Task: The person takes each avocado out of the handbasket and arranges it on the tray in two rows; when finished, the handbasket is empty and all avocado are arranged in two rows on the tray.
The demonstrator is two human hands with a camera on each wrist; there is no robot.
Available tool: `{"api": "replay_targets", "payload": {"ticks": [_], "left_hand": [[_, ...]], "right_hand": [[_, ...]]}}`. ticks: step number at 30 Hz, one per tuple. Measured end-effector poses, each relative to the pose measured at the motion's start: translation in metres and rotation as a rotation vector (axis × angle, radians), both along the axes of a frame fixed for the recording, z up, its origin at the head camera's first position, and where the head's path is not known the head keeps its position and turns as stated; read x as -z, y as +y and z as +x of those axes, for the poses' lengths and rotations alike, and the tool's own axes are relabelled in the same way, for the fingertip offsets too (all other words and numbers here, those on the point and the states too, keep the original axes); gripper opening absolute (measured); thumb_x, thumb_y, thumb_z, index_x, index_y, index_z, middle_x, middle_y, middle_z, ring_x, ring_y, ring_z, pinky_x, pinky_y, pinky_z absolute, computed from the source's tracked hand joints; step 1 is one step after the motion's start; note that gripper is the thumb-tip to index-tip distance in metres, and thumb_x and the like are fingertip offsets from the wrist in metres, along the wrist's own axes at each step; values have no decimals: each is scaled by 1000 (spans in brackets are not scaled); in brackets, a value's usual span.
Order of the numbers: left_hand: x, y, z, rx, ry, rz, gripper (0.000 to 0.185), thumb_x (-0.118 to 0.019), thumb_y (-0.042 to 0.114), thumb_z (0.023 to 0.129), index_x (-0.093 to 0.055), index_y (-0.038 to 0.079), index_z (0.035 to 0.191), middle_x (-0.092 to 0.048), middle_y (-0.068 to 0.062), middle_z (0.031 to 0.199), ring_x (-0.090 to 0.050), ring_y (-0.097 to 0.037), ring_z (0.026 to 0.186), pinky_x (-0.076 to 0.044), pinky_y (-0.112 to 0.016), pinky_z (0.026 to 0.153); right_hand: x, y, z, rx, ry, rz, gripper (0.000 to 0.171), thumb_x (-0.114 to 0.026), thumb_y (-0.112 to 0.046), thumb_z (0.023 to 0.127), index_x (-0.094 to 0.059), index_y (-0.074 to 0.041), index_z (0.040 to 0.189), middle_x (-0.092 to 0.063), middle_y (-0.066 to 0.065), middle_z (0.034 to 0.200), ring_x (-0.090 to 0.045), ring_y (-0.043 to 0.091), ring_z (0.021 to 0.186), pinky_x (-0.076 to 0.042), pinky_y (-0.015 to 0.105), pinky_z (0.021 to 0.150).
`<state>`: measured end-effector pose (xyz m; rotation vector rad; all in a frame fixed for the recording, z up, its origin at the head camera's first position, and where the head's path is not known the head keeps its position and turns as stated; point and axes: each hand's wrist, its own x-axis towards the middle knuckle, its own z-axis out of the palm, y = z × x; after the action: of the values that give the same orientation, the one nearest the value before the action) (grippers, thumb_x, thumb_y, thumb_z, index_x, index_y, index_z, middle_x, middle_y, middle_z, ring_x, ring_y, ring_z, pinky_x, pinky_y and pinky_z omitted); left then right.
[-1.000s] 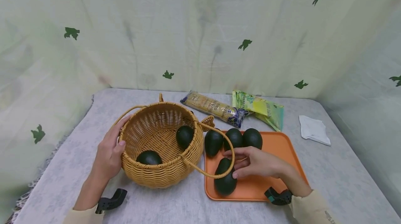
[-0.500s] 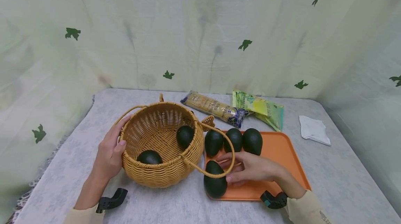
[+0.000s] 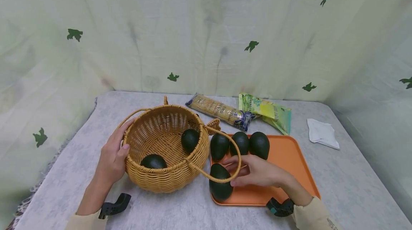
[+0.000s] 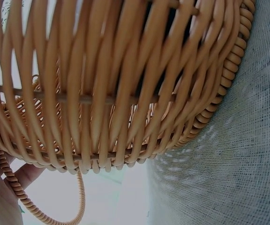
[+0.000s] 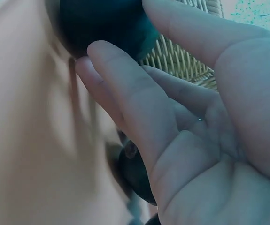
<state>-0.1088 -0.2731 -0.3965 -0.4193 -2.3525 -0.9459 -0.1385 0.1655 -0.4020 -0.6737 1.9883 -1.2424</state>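
Against the right fingers [image 3: 231, 160], the avocado [image 3: 220, 190] is a dark green that's nearly black; under them, the tray [image 3: 284, 155] is plain orange. The basket [image 3: 162, 183] at the left fingers [image 3: 119, 134] is honey-tan, woven in ribs. Past the right fingers, one packet [image 3: 261, 107] shows yellow and green, a second packet [image 3: 220, 110] gold and navy.

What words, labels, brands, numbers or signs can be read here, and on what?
None can be read with certainty.
Clear-and-blue packet: printing too small to read.
Green-and-yellow packet: printing too small to read.
Right sleeve: dark lettering, too small and partial to read.
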Motion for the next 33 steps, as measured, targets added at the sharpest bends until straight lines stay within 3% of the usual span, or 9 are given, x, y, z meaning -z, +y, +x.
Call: {"api": "replay_targets", "payload": {"ticks": [6, 10, 18, 25, 33], "left_hand": [[0, 0, 2, -23, -37, -2, 63, -38, 14, 97, -39, 17, 160, -46, -15, 158, -43, -34, 143, -26, -16, 111], [-1, 1, 2, -18, -29, 0, 62, -38, 14, 98, -39, 16, 160, -46, -17, 158, -43, -33, 143, -25, -14, 111], [0, 1, 1, -13, -21, 2, 63, -38, 13, 97, -40, 14, 160, -46, -16, 157, -43, -29, 143, -23, -10, 109], [-2, 2, 2, -9, -12, 7, 62, -38, 14, 97, -41, 14, 159, -47, -15, 157, -42, -24, 144, -24, -10, 110], [-2, 2, 2, -10, -17, 2, 63, -38, 14, 97, -40, 15, 159, -47, -15, 157, -43, -30, 143, -24, -11, 110]], "right_hand": [[-1, -1, 2, -25, -55, -11, 61, -79, -25, 91, -55, -16, 146, -62, 8, 142, -68, 21, 117, -55, 30, 97], [0, -5, 6, -45, -75, -16, 66, -81, -25, 89, -53, -20, 148, -60, 7, 143, -70, 21, 110, -54, 28, 96], [0, -5, 6, -26, -36, -4, 67, -80, -26, 90, -50, -14, 148, -66, 5, 130, -70, 20, 107, -55, 31, 95], [0, -5, 4, -10, 21, 3, 67, -80, -25, 90, -52, -12, 149, -66, 8, 134, -69, 20, 111, -55, 31, 95], [-8, 6, 2, -5, 3, 9, 70, -79, -28, 91, -51, -11, 152, -68, 7, 132, -71, 19, 109, -57, 30, 90]]}}
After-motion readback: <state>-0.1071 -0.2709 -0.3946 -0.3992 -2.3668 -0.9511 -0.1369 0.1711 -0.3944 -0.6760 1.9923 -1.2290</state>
